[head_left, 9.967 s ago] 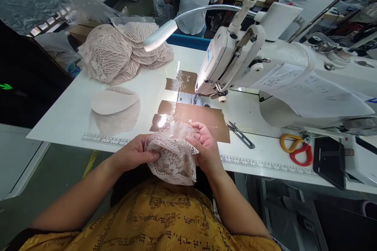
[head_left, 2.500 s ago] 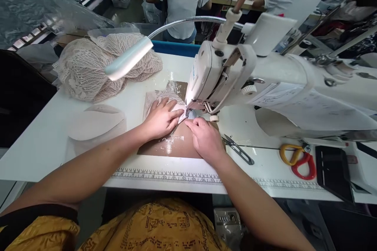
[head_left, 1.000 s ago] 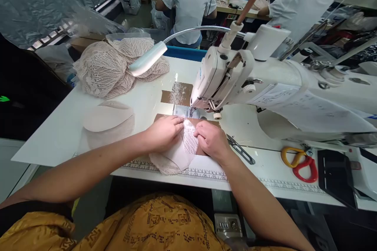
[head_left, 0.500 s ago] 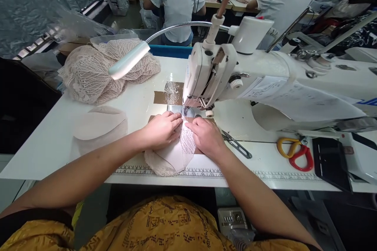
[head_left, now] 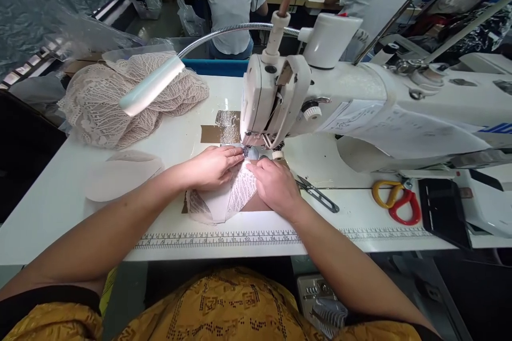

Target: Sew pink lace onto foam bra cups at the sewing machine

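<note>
Under the needle end of a white sewing machine lies a pale pink lace fabric piece with a plain panel. My left hand rests flat on its left part, fingers stretched toward the presser foot, which is partly hidden. At the right edge of the lace, my right hand has its fingers curled, with thumb and forefinger pinching the fabric close to the foot. Thread snips lie just right of my right hand.
A heap of beige lace sits at the back left under a lamp. Plain fabric pieces lie at left. A ruler strip runs along the front edge. Scissors and a black phone are at right. Two people sit beyond.
The fabric piece has advanced under the machine, away from me, and its near edge now sits farther from the ruler. Both hands stay on it. The camera view has shifted slightly.
</note>
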`<state>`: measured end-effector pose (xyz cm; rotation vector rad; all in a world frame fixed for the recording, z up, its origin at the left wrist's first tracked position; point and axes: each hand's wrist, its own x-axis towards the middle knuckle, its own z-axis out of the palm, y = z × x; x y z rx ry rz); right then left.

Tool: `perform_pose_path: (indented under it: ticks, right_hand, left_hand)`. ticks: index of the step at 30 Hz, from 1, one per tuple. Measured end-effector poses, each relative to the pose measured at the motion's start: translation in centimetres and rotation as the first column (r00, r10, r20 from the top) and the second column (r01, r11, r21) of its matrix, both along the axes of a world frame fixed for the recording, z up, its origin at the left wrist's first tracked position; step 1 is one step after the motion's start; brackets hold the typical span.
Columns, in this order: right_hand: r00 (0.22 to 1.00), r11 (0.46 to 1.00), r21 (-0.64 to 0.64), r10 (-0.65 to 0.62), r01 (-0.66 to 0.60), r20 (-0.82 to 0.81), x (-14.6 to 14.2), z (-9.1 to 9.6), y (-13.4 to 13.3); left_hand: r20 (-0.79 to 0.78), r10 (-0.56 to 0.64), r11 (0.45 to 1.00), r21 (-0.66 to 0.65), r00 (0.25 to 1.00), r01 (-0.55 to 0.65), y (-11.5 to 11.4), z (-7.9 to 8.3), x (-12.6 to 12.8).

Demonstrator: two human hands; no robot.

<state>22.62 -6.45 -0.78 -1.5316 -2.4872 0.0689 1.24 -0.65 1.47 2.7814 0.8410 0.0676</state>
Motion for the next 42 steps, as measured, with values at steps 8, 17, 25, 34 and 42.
perform_pose_path:
  ticks: [8, 17, 25, 34, 42]
  right_hand:
    - [0.984, 0.998, -0.027, 0.047, -0.052, -0.172, 0.5, -0.2, 0.0]
    - [0.916, 0.998, -0.047, 0.013, -0.035, -0.400, 0.9, 0.1, 0.2]
    - [0.882, 0.983, -0.159, 0.011, -0.097, -0.471, 1.3, 1.6, -0.6]
    - [0.978, 0.962, -0.181, 0.208, -0.206, -0.007, 0.8, 1.6, -4.1]
    - [0.982, 0.981, -0.045, 0.185, -0.187, -0.039, 0.9, 0.6, -5.1]
  left_hand:
    - [0.038, 0.029, 0.998, 0.053, 0.999, -0.031, -0.6, 0.4, -1.1]
    - [0.134, 0.122, 0.981, 0.132, 0.983, -0.140, -4.9, 0.2, 0.6]
    - [0.282, 0.181, 0.983, -0.040, 0.942, -0.177, -4.5, -0.3, -0.4]
    - [0.275, 0.013, 0.997, 0.065, 0.961, -0.032, -4.4, -0.9, -0.7]
    - [0.093, -0.136, 0.966, 0.235, 0.986, 0.111, -4.6, -1.6, -0.6]
